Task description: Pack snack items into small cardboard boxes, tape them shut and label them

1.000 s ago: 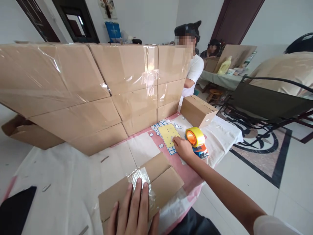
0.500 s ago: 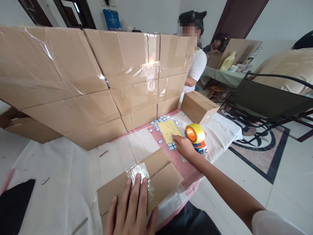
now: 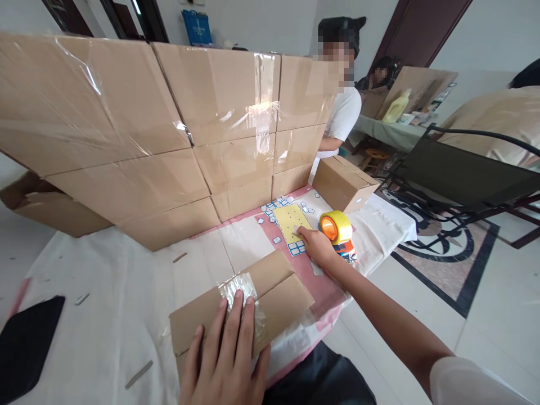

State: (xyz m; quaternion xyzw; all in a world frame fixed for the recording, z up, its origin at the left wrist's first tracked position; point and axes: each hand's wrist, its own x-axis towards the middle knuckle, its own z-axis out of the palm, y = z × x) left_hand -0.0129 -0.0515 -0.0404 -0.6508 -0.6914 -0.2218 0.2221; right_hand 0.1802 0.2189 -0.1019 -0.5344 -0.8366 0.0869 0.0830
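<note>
My left hand (image 3: 230, 360) lies with fingers spread on top of a small cardboard box (image 3: 276, 281), partly over the strip of clear tape (image 3: 237, 286) across its seam. My right hand (image 3: 317, 247) reaches out to the tablecloth, its fingers curled and pressed together over a yellow printed patch (image 3: 290, 218) with blue-and-white brick shapes. A small pale bit shows at its fingertips, too small to name. Close beside that hand, a roll of yellow tape (image 3: 343, 226) with an orange core rests on an orange and blue tape dispenser (image 3: 346, 248).
A wall of stacked, tape-wrapped cartons (image 3: 236, 107) stands along the table's far side. Another closed carton (image 3: 337, 183) sits at the far right end, near a person in a white shirt (image 3: 346, 115). A dark flat object (image 3: 31, 343) lies left; a folding chair (image 3: 476, 163) stands right.
The view has shifted slightly. Both hands keep their places, the left on the box and the right on the printed patch.
</note>
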